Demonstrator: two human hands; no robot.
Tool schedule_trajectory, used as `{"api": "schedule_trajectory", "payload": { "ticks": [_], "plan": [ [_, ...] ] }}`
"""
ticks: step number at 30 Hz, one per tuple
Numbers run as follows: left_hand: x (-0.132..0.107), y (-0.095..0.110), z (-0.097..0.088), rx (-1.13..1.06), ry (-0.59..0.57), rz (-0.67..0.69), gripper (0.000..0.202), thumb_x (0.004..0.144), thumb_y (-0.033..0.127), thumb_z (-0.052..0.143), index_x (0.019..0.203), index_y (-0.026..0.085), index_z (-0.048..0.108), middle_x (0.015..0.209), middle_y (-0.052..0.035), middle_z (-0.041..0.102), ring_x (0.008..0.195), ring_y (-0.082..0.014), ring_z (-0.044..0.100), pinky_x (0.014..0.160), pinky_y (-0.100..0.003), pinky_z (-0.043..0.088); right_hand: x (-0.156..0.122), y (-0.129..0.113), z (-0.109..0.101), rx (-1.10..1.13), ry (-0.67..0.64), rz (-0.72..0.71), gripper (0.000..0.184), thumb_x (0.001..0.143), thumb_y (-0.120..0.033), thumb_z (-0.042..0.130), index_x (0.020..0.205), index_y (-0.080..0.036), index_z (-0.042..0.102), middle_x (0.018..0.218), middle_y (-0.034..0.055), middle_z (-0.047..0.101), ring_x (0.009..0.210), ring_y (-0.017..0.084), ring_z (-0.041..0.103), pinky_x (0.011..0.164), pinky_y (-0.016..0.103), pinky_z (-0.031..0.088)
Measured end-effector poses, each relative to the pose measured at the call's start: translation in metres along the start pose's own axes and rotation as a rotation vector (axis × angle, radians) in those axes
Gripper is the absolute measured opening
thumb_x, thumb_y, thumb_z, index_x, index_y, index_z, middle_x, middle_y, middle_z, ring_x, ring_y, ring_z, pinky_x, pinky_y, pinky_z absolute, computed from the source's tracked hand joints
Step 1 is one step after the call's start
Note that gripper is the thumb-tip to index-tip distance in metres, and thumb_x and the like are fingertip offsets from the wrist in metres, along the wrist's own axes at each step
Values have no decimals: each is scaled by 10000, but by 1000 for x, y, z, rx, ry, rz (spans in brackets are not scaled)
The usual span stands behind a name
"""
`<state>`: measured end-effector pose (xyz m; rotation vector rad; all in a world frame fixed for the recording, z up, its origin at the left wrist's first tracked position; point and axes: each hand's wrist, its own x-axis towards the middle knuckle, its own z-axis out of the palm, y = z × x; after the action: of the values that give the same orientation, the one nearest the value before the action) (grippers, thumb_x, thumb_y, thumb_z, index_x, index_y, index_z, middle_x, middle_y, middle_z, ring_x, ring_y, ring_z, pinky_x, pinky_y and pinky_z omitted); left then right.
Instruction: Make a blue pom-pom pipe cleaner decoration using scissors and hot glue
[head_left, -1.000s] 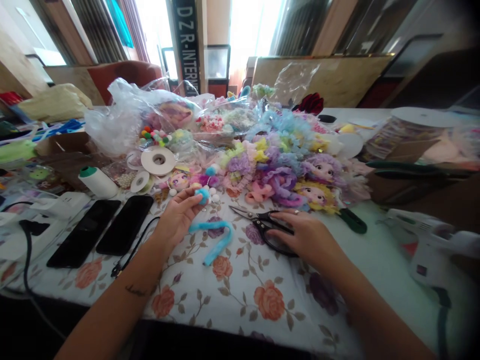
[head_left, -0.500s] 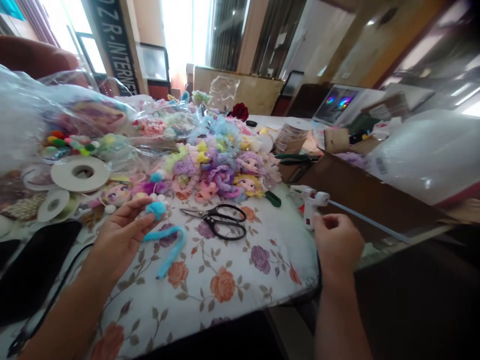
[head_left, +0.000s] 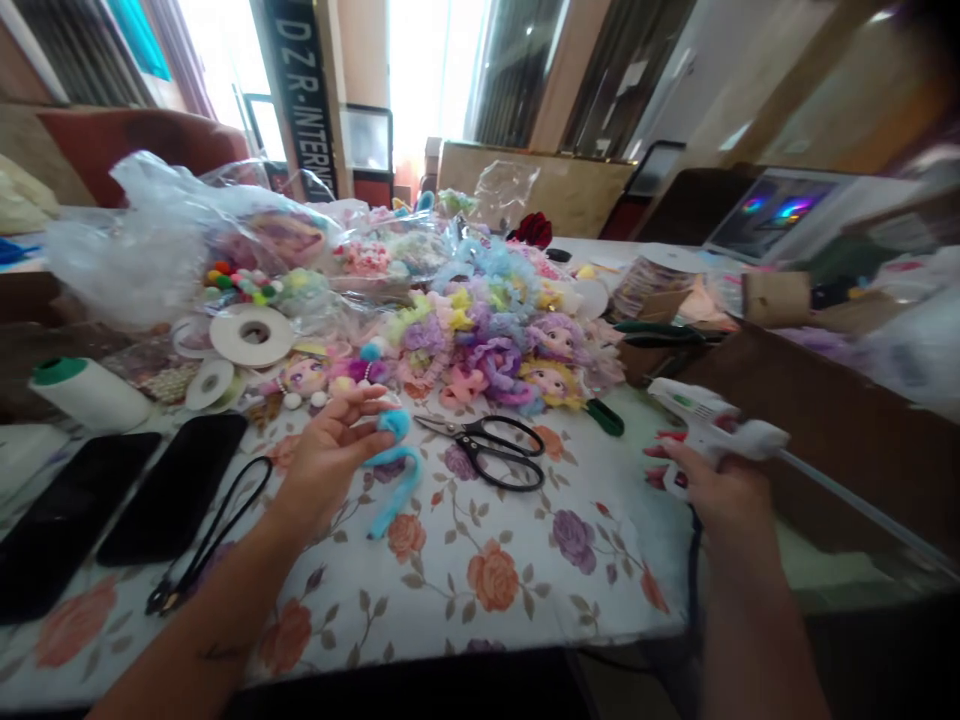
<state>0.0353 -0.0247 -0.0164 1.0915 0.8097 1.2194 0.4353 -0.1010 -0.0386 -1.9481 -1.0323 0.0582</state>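
Observation:
Between the thumb and fingers of my left hand (head_left: pixel 330 450) is a fuzzy blue strip, rolled into a small coil (head_left: pixel 394 425) at the fingertips. Its loose tail (head_left: pixel 397 500) hangs down in a curve over the flowered tablecloth. My right hand (head_left: pixel 724 485) is wrapped round the handle of a white glue gun (head_left: pixel 701 420), with a long clear glue stick (head_left: pixel 855 500) poking out of its back. The gun's nozzle end points up and left. Black-handled scissors (head_left: pixel 495 450) lie with blades spread, just right of my left hand.
Two black phones (head_left: pixel 172 490) and a looped black cord (head_left: pixel 217 535) lie at left. Behind them stand a thread cone (head_left: pixel 90 393) and a ribbon spool (head_left: pixel 253 337). Colourful ruffled trims and doll faces (head_left: pixel 551 380) pile up at the back. A brown cardboard box (head_left: pixel 825 440) stands at right.
My right hand has closed round the glue gun's handle and lifted it; before, it was a loose fist beside it. The view has swung left. My left hand keeps the blue coil.

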Motion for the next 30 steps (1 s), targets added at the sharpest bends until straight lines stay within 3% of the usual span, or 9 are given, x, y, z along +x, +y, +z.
{"api": "schedule_trajectory", "payload": {
  "ticks": [2, 4, 7, 9, 11, 30],
  "plan": [
    [0, 0, -1, 4, -3, 6, 455, 674, 206, 845, 1094, 233, 671, 1043, -37, 701, 913, -167, 674, 750, -259, 572, -34, -33, 9, 446, -182, 193, 344, 749, -485, 683, 929, -192, 686, 812, 104, 710, 540, 206, 597, 491, 343, 498],
    [0, -1, -2, 12, 3, 8, 450, 683, 203, 838, 1099, 235, 670, 1047, -40, 696, 946, -175, 668, 755, -258, 569, -74, -69, 20, 654, -377, 254, 333, 735, -458, 727, 947, -203, 698, 810, 76, 706, 523, 175, 566, 429, 289, 441],
    [1, -1, -3, 12, -4, 9, 446, 693, 198, 828, 1105, 230, 663, 1044, -45, 691, 942, -181, 668, 749, -267, 568, -125, -112, 37, 821, -639, 321, 338, 715, -434, 771, 943, -193, 707, 741, 45, 690, 491, 138, 534, 435, 262, 418],
    [2, -1, -3, -1, -17, 19, 453, 692, 187, 826, 1111, 226, 658, 1043, -45, 687, 916, -175, 672, 743, -269, 569, -146, -128, 48, 880, -816, 390, 362, 728, -474, 755, 941, -185, 707, 625, 19, 644, 439, 131, 497, 396, 244, 362],
    [2, -2, -4, -7, -31, 31, 469, 687, 175, 825, 1121, 228, 655, 1051, -44, 684, 923, -178, 676, 737, -264, 568, -157, -134, 55, 867, -898, 400, 381, 744, -512, 738, 916, -175, 704, 538, 0, 593, 418, 118, 459, 385, 220, 301],
    [-3, -1, -1, 18, -91, 41, 456, 707, 138, 808, 1125, 237, 658, 1045, -35, 697, 917, -167, 680, 751, -253, 579, -161, -129, 61, 721, -892, 344, 452, 804, -613, 658, 787, -162, 658, 482, -6, 569, 449, 111, 444, 441, 228, 330]
  ]
}}
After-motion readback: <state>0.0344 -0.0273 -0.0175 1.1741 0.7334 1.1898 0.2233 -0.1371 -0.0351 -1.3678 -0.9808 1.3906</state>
